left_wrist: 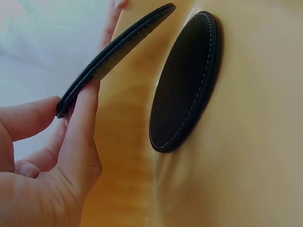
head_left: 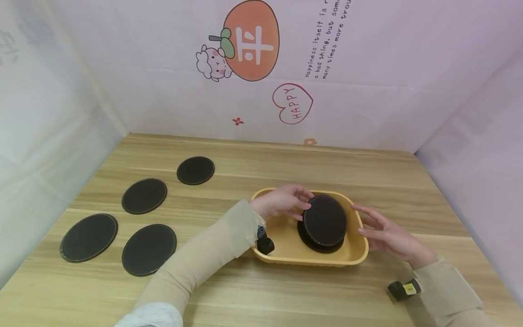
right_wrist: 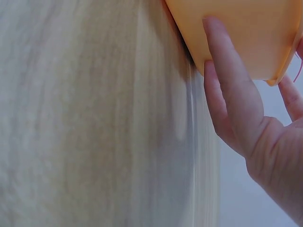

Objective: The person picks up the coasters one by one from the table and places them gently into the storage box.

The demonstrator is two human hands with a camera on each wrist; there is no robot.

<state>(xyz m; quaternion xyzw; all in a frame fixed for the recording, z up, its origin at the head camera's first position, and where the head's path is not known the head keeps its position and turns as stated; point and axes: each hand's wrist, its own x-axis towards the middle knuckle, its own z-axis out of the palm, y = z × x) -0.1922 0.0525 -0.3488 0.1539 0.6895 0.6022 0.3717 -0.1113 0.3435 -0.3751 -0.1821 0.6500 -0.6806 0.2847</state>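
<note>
A yellow plastic tub [head_left: 282, 259] stands on the wooden table. My left hand [head_left: 288, 202] reaches into it and pinches the edge of a round black coaster [head_left: 325, 221] between thumb and fingers. In the left wrist view, this coaster [left_wrist: 118, 52] is tilted, with pale stitching along its edge. Below it, another black coaster [left_wrist: 184, 85] lies flat on the tub's floor. At the tub's right end is my right hand [head_left: 384, 234], its fairly straight fingers at the rim. The right wrist view shows those fingers [right_wrist: 236, 80] against the outer wall.
Several more black coasters lie spread on the table's left side, one of them [head_left: 149, 250] close beside my left sleeve [head_left: 204, 259]. White printed cloth [head_left: 163, 91] walls the table at the back and both sides.
</note>
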